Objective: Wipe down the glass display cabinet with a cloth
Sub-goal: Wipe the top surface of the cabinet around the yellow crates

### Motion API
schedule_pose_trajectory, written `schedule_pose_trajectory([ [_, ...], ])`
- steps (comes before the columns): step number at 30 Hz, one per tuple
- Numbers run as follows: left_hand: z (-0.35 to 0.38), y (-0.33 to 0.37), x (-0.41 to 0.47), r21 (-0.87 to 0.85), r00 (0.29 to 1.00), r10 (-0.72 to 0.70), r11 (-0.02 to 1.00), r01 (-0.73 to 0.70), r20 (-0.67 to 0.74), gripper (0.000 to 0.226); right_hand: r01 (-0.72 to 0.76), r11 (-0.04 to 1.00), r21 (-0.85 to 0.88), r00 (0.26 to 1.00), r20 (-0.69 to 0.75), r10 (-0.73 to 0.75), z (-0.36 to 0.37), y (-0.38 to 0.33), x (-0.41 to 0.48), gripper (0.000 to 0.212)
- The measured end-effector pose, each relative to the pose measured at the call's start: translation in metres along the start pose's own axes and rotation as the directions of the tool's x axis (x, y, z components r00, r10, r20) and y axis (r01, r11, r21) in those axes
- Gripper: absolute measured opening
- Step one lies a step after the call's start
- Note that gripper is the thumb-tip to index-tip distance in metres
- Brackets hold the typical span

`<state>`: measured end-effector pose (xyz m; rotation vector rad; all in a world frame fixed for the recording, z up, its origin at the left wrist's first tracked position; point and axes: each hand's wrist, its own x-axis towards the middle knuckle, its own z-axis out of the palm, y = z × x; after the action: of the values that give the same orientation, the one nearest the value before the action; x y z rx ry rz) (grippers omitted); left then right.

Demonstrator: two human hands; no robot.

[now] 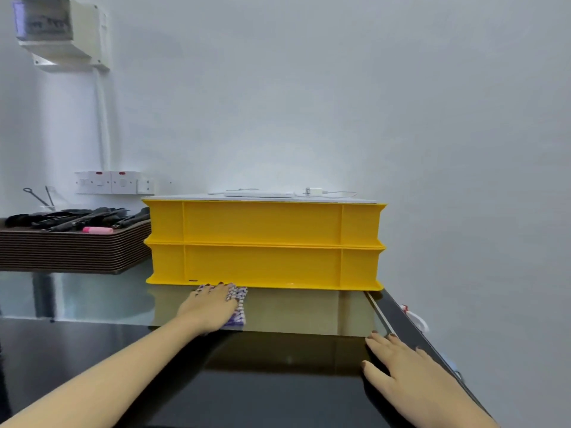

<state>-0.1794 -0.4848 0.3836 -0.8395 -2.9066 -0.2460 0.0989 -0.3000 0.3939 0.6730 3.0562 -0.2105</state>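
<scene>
My left grip lies flat, fingers straight, pressing the checked cloth onto the glass cabinet top, right against the foot of the stacked yellow crates. My right grip rests spread flat near the right edge, holding nothing. I reckon a hard forward stroke could shove the crates, and leaning could stress the glass.

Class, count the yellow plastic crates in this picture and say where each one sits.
2. The lower crate stands on the glass cabinet top, just behind the cloth; the upper crate is stacked squarely on it. Anything behind the stack would be hidden.
</scene>
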Motion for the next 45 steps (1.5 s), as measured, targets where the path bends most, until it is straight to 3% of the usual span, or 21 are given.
schedule_pose_trajectory([
  [3,0.008,0.055,0.009,0.005,0.999,-0.001,1.000,0.001,-0.032,0.053,-0.009,1.000,-0.028,1.000,0.026,0.010,-0.001,0.000,0.004,0.055],
  [7,0.009,0.115,-0.008,-0.051,0.945,0.313,0.950,-0.309,0.095,0.055,-0.012,0.997,-0.074,0.999,0.045,0.015,-0.001,-0.004,0.004,0.055],
  [9,0.005,0.112,-0.022,-0.070,0.900,0.412,0.911,-0.406,0.142,0.055,-0.012,0.996,-0.093,0.999,0.039,0.016,-0.001,-0.003,0.003,0.055],
  [12,-0.003,0.068,-0.048,-0.062,0.877,0.453,0.891,-0.449,0.162,0.055,-0.006,0.996,-0.090,1.000,0.005,0.007,0.000,-0.001,-0.002,0.053],
  [17,-0.012,-0.057,-0.083,-0.052,0.954,0.283,0.959,-0.279,0.098,0.054,-0.028,0.998,-0.054,0.998,-0.058,0.025,0.012,-0.015,0.002,0.053],
  [20,-0.016,-0.145,-0.084,-0.009,0.996,0.086,0.996,-0.086,0.012,0.049,0.054,0.995,-0.083,0.998,-0.035,-0.057,0.021,-0.070,0.016,0.078],
  [24,-0.040,-0.258,-0.084,-0.028,0.989,-0.151,0.988,0.150,-0.001,0.051,0.215,0.975,-0.058,0.977,0.021,-0.214,0.039,-0.181,0.049,0.060],
  [27,-0.050,-0.304,-0.075,0.008,0.966,-0.258,0.966,0.258,-0.022,0.052,0.166,0.984,-0.058,0.986,0.013,-0.166,0.050,-0.226,0.064,0.060],
  [30,-0.052,-0.295,-0.069,0.063,0.955,-0.294,0.953,0.295,-0.035,0.050,0.113,0.992,-0.051,0.993,-0.016,-0.114,0.051,-0.230,0.068,0.058],
  [32,-0.054,-0.259,-0.069,0.087,0.979,-0.201,0.975,0.203,-0.038,0.049,0.119,0.992,-0.044,0.992,-0.032,-0.120,0.049,-0.227,0.067,0.053],
  [35,-0.050,-0.186,-0.085,0.039,0.999,0.053,0.998,-0.052,-0.005,0.047,0.083,0.995,0.051,0.995,-0.066,-0.080,0.046,-0.226,0.066,0.049],
  [38,-0.039,-0.123,-0.122,-0.042,0.960,0.279,0.959,-0.279,-0.001,0.052,0.046,0.991,0.129,0.994,-0.107,-0.033,0.044,-0.220,0.062,0.048],
  [40,-0.032,-0.107,-0.146,-0.068,0.918,0.398,0.915,-0.397,-0.006,0.053,0.019,0.997,0.070,0.996,-0.085,-0.013,0.041,-0.208,0.057,0.049],
  [43,-0.031,-0.138,-0.149,-0.086,0.915,0.400,0.911,-0.403,-0.043,0.054,-0.093,0.995,-0.034,0.996,-0.017,0.092,0.027,-0.165,0.039,0.057],
  [45,-0.034,-0.188,-0.133,-0.135,0.959,0.277,0.950,-0.281,-0.052,0.051,-0.147,0.988,-0.045,0.989,-0.029,0.146,0.022,-0.131,0.026,0.065],
])
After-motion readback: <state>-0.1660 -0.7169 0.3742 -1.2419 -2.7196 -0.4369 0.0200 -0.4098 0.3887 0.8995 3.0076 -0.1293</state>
